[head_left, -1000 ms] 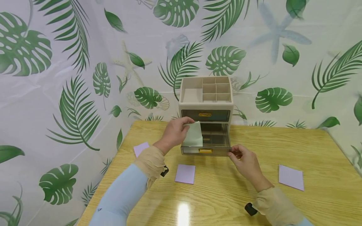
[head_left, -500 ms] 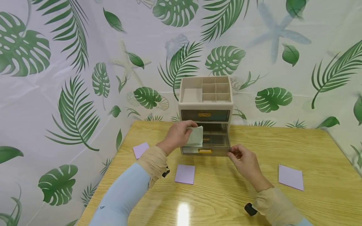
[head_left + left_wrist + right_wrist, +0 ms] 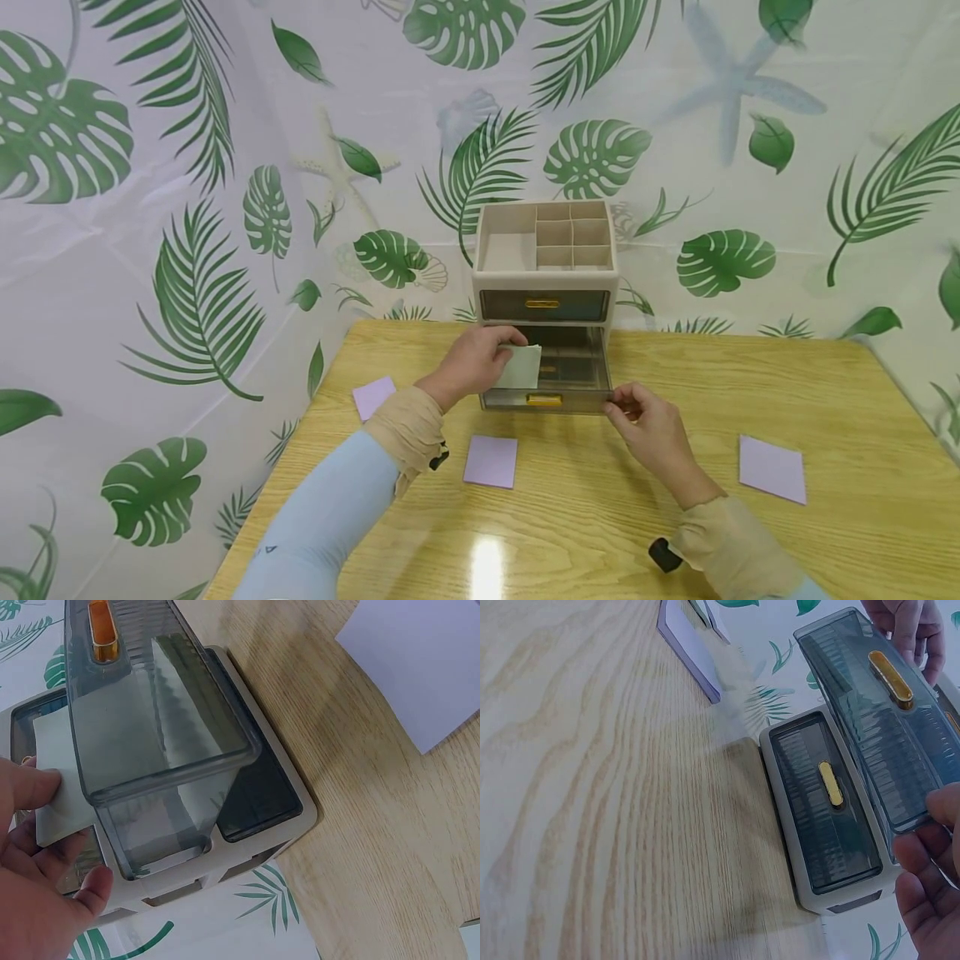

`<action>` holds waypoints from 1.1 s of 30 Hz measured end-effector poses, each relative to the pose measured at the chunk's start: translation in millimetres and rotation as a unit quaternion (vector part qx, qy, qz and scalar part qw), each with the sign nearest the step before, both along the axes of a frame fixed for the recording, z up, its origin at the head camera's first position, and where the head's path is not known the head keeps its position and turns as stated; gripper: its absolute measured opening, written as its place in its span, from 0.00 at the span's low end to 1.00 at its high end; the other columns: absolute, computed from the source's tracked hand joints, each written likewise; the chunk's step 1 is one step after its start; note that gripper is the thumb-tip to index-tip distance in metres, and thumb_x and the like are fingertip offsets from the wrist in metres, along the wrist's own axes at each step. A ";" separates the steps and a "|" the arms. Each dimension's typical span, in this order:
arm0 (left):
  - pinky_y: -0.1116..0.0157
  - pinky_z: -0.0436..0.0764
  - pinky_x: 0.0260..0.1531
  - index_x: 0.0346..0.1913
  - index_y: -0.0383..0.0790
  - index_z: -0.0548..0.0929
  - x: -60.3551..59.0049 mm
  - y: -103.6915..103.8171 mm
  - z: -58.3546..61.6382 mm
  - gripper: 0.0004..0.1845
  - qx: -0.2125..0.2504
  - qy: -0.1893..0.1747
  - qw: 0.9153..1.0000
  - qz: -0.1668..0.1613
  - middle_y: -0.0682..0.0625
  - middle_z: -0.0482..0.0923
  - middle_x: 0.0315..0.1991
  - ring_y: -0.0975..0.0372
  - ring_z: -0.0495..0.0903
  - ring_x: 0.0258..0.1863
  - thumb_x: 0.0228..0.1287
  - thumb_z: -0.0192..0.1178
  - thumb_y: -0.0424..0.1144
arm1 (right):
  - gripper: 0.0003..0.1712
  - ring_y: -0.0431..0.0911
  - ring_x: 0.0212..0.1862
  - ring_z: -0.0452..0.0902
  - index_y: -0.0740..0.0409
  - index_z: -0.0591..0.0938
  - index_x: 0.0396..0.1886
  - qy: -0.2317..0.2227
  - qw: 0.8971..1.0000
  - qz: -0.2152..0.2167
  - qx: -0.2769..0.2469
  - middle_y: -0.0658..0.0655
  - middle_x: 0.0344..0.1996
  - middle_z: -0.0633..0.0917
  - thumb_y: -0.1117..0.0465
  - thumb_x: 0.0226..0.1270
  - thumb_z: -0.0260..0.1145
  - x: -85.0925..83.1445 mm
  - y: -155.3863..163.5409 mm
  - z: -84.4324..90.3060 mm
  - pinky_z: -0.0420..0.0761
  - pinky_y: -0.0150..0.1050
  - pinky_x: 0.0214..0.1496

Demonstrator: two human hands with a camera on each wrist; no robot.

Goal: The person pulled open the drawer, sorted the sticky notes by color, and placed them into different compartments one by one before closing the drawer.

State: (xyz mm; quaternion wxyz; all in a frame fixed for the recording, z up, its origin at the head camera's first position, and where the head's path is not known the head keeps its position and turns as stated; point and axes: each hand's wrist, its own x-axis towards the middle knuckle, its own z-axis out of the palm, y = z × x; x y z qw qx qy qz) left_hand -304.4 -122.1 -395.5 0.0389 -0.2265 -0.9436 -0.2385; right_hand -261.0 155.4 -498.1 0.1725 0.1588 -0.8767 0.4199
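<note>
A white desktop organizer (image 3: 546, 280) stands at the back of the table, with its smoky clear middle drawer (image 3: 577, 403) pulled out. My left hand (image 3: 468, 362) pinches pale green paper (image 3: 523, 369) between thumb and fingers at its upper edge, low inside the left part of that drawer. Through the drawer wall in the left wrist view, more pale paper (image 3: 187, 727) shows inside. At the drawer's right front corner, my right hand (image 3: 654, 429) holds the edge with thumb and fingertips. In the right wrist view, its fingers (image 3: 922, 862) curl under the corner.
Purple square note pads lie on the wooden table (image 3: 585, 533): one pad (image 3: 491, 461) in front of the organizer, another pad (image 3: 772, 468) at the right, and a third pad (image 3: 372, 397) beside the left sleeve. A leaf-patterned curtain (image 3: 712, 167) hangs right behind the organizer.
My left hand has moved down and slightly right, lowering the pale green paper deeper into the drawer. My right hand stays at the drawer corner.
</note>
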 end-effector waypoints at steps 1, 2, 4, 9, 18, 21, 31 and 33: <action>0.63 0.78 0.46 0.51 0.48 0.83 0.1 0.2 0.1 0.13 -0.001 -0.003 1.000 -0.001 0.53 0.82 0.49 0.61 0.80 0.48 0.70 0.54 0.31 | 0.04 0.40 0.32 0.78 0.54 0.80 0.35 0.000 1.000 0.000 -0.001 0.49 0.31 0.83 0.60 0.65 0.68 0.1 0.0 0.0 0.78 0.31 0.33; 0.64 0.78 0.46 0.51 0.48 0.83 0.2 0.2 0.1 0.13 -0.002 -0.007 1.000 -0.001 0.53 0.82 0.49 0.61 0.80 0.48 0.70 0.54 0.31 | 0.04 0.40 0.32 0.78 0.54 0.80 0.35 0.001 1.000 0.000 -0.001 0.49 0.31 0.83 0.60 0.65 0.68 0.2 0.1 0.1 0.78 0.31 0.33; 0.64 0.78 0.45 0.51 0.49 0.83 0.3 0.1 -0.3 0.13 -0.004 -0.017 1.000 -0.001 0.53 0.82 0.49 0.61 0.80 0.47 0.71 0.54 0.32 | 0.04 0.40 0.32 0.78 0.54 0.80 0.35 0.001 1.000 0.001 -0.001 0.49 0.31 0.83 0.60 0.65 0.68 0.2 0.1 -0.1 0.78 0.30 0.33; 0.65 0.78 0.44 0.52 0.48 0.83 -0.1 0.0 -0.7 0.14 -0.010 -0.038 0.999 -0.001 0.53 0.82 0.50 0.61 0.80 0.47 0.71 0.53 0.32 | 0.04 0.40 0.32 0.78 0.54 0.80 0.36 -0.004 1.000 0.000 -0.001 0.49 0.31 0.83 0.60 0.65 0.67 0.4 -0.2 0.3 0.78 0.31 0.33; 0.62 0.77 0.50 0.54 0.46 0.83 -3.8 -2.6 -2.2 0.14 -0.029 -0.045 0.998 -0.009 0.51 0.81 0.53 0.59 0.79 0.53 0.71 0.53 0.32 | 0.03 0.40 0.31 0.77 0.54 0.80 0.35 -0.006 1.000 -0.004 0.000 0.49 0.30 0.82 0.62 0.65 0.67 0.6 -1.1 0.7 0.77 0.30 0.33; 0.62 0.77 0.50 0.54 0.47 0.83 -4.7 -3.6 -2.3 0.14 -0.041 -0.042 0.998 -0.010 0.51 0.81 0.53 0.59 0.79 0.52 0.71 0.54 0.33 | 0.03 0.40 0.31 0.77 0.55 0.80 0.35 -0.004 1.000 -0.004 -0.002 0.49 0.30 0.82 0.62 0.65 0.67 0.7 -1.0 0.1 0.77 0.30 0.33; 0.62 0.77 0.50 0.54 0.49 0.83 -12.8 -2.0 -7.6 0.14 -0.112 -0.004 0.994 -0.013 0.53 0.81 0.52 0.60 0.79 0.52 0.70 0.56 0.36 | 0.03 0.40 0.32 0.77 0.55 0.80 0.36 -0.005 1.000 -0.001 -0.005 0.49 0.31 0.82 0.61 0.66 0.67 1.0 -0.9 0.6 0.77 0.29 0.33; 0.61 0.77 0.50 0.54 0.49 0.84 -13.4 -1.4 -7.6 0.14 -0.129 0.008 0.992 -0.015 0.53 0.82 0.52 0.60 0.79 0.52 0.69 0.57 0.36 | 0.03 0.40 0.32 0.77 0.55 0.80 0.36 -0.005 1.000 0.000 -0.004 0.49 0.31 0.82 0.61 0.66 0.67 0.8 -1.0 0.2 0.77 0.30 0.33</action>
